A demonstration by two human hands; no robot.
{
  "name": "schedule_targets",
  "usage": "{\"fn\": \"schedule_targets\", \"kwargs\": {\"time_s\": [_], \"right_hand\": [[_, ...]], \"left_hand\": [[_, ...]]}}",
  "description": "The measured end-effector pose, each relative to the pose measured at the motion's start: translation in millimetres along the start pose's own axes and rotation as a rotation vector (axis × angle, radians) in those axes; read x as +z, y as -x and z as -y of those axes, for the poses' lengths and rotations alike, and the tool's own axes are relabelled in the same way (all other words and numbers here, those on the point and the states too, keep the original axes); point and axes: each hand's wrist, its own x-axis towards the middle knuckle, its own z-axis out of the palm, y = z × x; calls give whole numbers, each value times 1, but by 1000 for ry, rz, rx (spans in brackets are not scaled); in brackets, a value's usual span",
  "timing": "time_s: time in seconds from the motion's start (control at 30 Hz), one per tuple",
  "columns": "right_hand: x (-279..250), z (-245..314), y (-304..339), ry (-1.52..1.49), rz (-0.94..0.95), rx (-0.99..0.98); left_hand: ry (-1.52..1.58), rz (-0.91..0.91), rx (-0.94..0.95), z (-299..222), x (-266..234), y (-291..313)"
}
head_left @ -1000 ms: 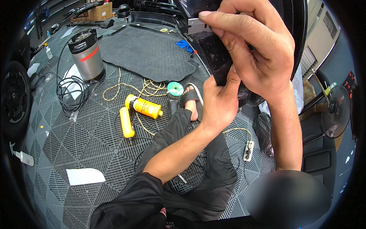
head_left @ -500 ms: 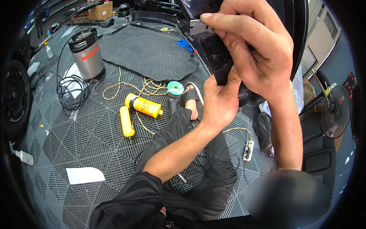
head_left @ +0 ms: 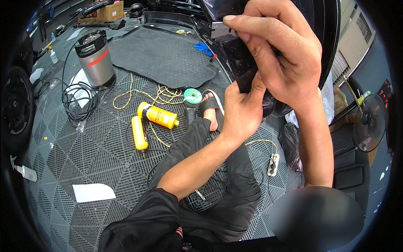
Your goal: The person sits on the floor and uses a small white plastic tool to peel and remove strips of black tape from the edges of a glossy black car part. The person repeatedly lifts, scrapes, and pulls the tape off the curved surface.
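Observation:
Pinched between the thumb and index finger of my right hand (head_left: 287, 54) is a small flat metal blade (head_left: 221, 28). It lies against a glossy black panel (head_left: 239, 61) with small bright specks on its surface. My left hand (head_left: 243, 115), lower down, grips the bottom end of that panel, its thumb pointing up along the side. The palm side of the left hand's grip is hidden. Both forearms reach up over my legs, and the two hands nearly touch.
Yellow bottles (head_left: 157, 115), a tool with a green round pad (head_left: 193, 96) and tangled cords lie on the grid floor. A metal keg (head_left: 95, 63) stands left, near a black mat (head_left: 166, 54). A fan (head_left: 368, 122) is at right, a power strip (head_left: 273, 165) below.
The blade has shifted a little to the right along the panel, with my right fingertips. My left hand keeps its hold almost unmoved.

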Motion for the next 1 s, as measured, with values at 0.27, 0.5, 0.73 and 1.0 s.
{"fn": "schedule_targets", "kwargs": {"time_s": [0.27,0.5,0.73,1.0], "right_hand": [[-3,-3,5,-11,-33,-37],[3,-10,10,-4,-28,-37],[2,-9,8,-12,-17,-43],[4,-9,10,-14,-33,-42]], "left_hand": [[-20,9,5,1,0,0],[-22,4,7,0,0,0],[-35,3,-11,0,-1,1],[-24,12,10,0,-1,1]]}}
